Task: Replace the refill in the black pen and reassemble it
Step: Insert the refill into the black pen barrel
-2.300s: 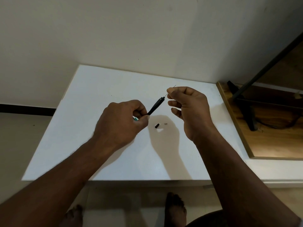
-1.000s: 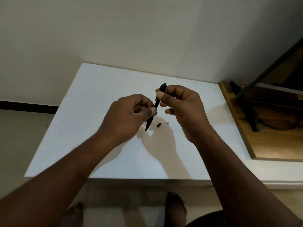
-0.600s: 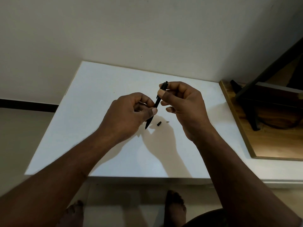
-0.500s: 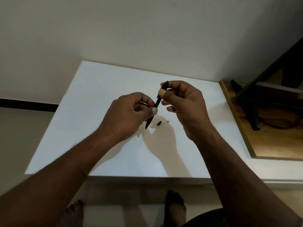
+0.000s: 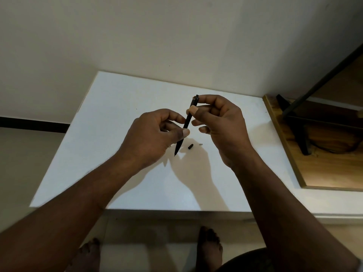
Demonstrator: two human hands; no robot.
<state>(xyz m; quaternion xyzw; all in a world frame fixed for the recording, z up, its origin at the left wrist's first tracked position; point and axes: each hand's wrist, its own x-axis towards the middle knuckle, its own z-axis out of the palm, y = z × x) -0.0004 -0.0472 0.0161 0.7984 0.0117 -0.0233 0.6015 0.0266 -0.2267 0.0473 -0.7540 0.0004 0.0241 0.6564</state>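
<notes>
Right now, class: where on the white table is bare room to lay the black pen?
Free: the white table left of the left hand, and its far strip by the wall. Crowded: around the small black piece and tiny pale bit.

You can read no text here; the black pen (image 5: 186, 122) bears a faint pale mark near its top end, too small to read.
</notes>
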